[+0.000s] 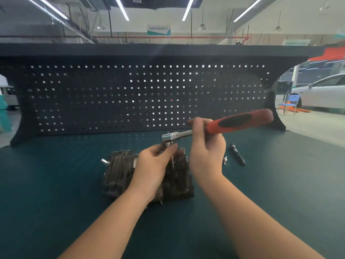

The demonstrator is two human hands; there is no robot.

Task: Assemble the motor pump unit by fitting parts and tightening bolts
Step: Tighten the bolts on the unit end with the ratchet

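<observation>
Head view, ratchet [220, 126] in right hand [205, 146] grip, above pump unit [119, 172]

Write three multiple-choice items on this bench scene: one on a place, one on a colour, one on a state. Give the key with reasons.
1. Where does the loose black rod lie?
A. right of the pump unit
B. on the pegboard
C. left of the unit

2. What colour is the ratchet wrench handle?
A. blue
B. red and black
C. yellow

3. What does the right hand do?
A. rests flat
B. hangs idle
C. holds the wrench

Key: A, it lies on the mat beyond the right hand; B, its grip is red with a black inlay; C, the fingers curl round the handle.
</observation>
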